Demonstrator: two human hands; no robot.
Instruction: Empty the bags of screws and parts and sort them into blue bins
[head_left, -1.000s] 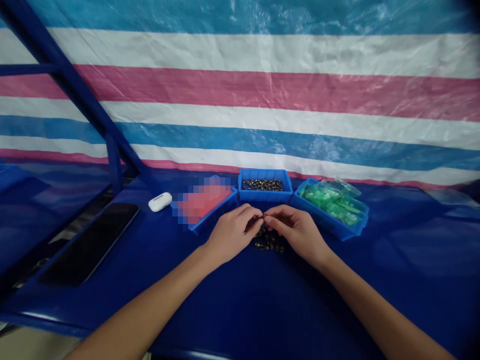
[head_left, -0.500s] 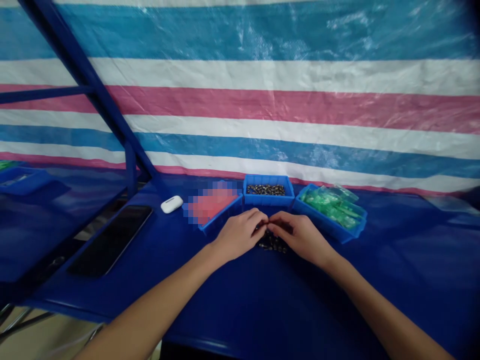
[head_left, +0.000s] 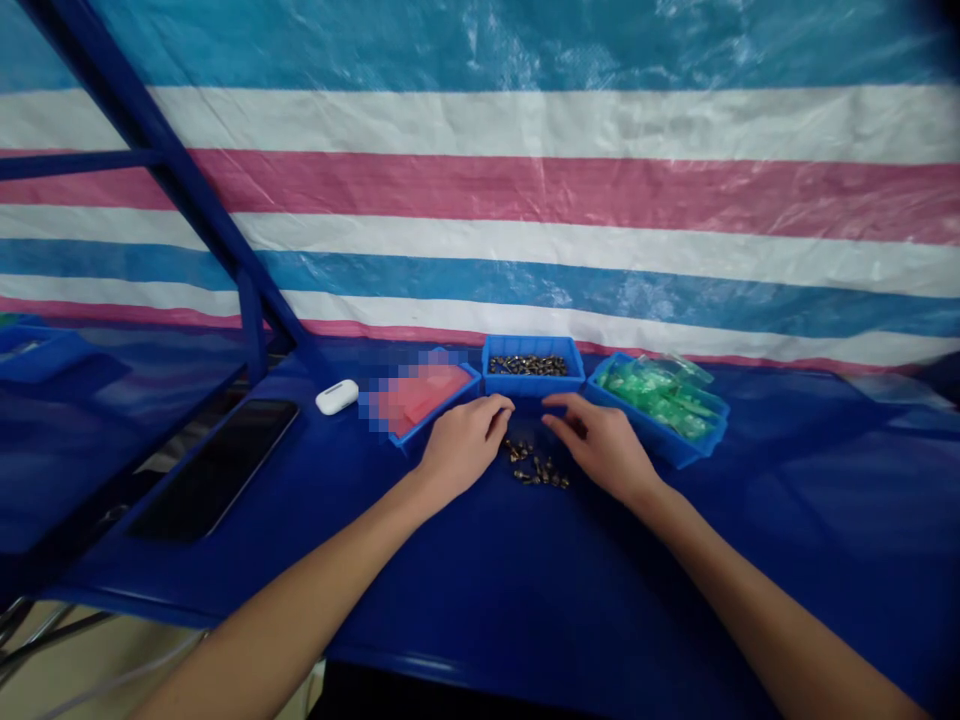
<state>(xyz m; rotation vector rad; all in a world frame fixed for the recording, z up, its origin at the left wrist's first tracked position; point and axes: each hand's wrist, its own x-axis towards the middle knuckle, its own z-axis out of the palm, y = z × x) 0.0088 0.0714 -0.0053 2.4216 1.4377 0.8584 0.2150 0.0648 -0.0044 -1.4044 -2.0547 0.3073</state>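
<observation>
My left hand (head_left: pixel 463 447) is just left of a small pile of dark metal pieces (head_left: pixel 536 468) on the blue table. Its fingers are loosely bent, the thumb a little apart from the index finger, and nothing shows between them. Across the pile, my right hand (head_left: pixel 609 447) is turned inward with thumb and index finger apart and nothing visible in it. A gap separates the two hands. Beyond them stands a blue bin (head_left: pixel 534 384) holding many similar metal pieces (head_left: pixel 528 365). The pieces are too small to tell their exact kind.
A blue bin with red contents (head_left: pixel 424 395), partly pixelated, stands at left; another with green plastic packets (head_left: pixel 660 395) at right. A white earbud case (head_left: pixel 337 397) and a black phone (head_left: pixel 217 470) lie further left. A blue frame post (head_left: pixel 187 190) rises before the striped sheet (head_left: pixel 555 185).
My hands, whose fingertips met above the metal pieces, have moved apart to either side. More of the pile now shows between them. The whole view has shifted slightly.
</observation>
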